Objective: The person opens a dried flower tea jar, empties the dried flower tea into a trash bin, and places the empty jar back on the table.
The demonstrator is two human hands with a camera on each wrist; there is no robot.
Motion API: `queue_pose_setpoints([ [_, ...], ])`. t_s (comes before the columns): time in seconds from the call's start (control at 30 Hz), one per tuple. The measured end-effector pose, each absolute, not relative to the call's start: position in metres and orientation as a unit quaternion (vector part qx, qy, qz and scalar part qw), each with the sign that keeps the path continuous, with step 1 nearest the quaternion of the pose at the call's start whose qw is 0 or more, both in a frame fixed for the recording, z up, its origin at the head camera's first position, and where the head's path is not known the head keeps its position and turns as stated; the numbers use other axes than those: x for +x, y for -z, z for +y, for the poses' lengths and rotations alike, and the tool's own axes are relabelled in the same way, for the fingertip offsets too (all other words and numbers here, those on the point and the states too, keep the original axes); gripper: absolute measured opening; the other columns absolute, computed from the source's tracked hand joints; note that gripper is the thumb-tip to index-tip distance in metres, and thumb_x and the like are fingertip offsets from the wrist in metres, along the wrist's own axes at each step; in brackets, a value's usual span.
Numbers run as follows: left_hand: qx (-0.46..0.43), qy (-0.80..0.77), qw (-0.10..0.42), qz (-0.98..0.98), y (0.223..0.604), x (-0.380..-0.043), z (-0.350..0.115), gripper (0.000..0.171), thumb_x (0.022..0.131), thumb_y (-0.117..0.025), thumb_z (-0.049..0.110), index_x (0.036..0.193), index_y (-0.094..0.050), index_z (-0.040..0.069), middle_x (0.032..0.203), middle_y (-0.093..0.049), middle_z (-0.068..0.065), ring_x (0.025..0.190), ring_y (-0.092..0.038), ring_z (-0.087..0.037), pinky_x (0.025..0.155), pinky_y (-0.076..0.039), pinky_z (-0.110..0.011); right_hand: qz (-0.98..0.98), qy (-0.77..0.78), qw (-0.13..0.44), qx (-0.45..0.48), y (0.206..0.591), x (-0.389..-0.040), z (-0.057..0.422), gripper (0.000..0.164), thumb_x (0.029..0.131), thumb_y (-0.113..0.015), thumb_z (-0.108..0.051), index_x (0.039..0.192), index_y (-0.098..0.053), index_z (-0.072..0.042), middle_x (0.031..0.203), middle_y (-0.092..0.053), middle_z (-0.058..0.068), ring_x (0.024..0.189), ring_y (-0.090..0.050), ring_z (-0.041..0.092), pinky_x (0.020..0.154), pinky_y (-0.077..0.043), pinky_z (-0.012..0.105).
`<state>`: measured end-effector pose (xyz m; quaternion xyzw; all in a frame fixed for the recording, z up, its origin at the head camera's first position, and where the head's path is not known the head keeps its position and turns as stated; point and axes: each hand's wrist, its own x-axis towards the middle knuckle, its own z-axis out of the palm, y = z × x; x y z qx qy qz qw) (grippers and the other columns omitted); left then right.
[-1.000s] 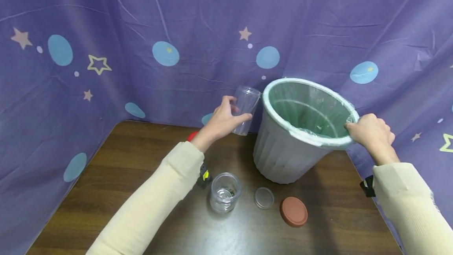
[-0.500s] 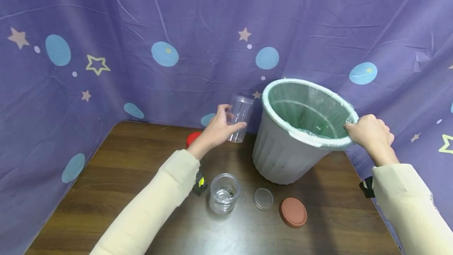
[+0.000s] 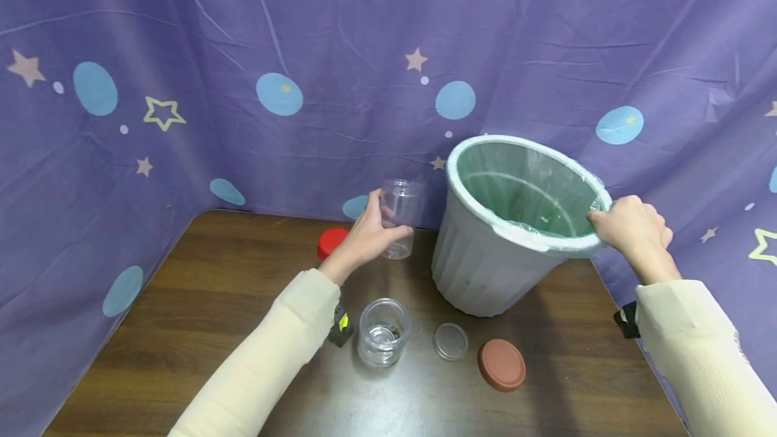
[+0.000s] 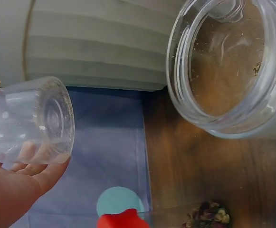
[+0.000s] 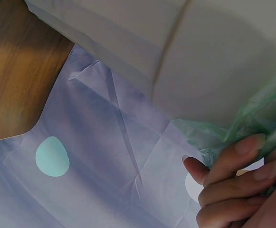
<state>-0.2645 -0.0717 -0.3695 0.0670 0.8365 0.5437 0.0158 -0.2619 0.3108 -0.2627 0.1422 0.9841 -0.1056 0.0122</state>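
Observation:
My left hand point(image 3: 366, 237) grips a clear plastic jar point(image 3: 403, 204) between thumb and fingers, close over the back of the table. The jar stands nearly upright; in the left wrist view small specks show round its base point(image 4: 57, 121). My right hand point(image 3: 634, 228) grips the rim of a grey trash can point(image 3: 479, 261), its fingers curled over the green bag liner point(image 5: 204, 135). The can leans toward me with its mouth showing. Below my left forearm stands an open clear jar point(image 3: 384, 336), with a few small bits inside.
A red-lidded jar point(image 3: 332, 241) stands behind my left wrist; dried flowers point(image 4: 209, 214) show through its wall. On the table point(image 3: 200, 329) lie a clear lid point(image 3: 451, 341) and a terracotta-coloured lid point(image 3: 502, 364). A purple curtain point(image 3: 340, 32) hangs close behind.
My left hand has moved left and down with the clear jar, away from the trash can, and the jar has turned more upright. My right hand stays on the can's rim.

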Motion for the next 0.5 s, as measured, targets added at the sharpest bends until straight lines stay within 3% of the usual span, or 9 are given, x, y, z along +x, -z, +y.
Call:
queue_pose_setpoints([
  [0.5, 0.071, -0.583, 0.018, 0.809, 0.403, -0.259, -0.065, 0.082, 0.075, -0.077, 0.014, 0.141, -0.027, 0.014, 0.121, -0.056, -0.016, 0.109, -0.062, -0.03, 0.095, -0.052, -0.043, 0.984, 0.108, 0.009, 0.145, 0.263, -0.261, 0.309, 0.045, 0.089, -0.047, -0.039, 0.091, -0.056, 0.006, 0.117, -0.05, 0.042, 0.107, -0.049, 0.061, 0.075, -0.043, 0.063],
])
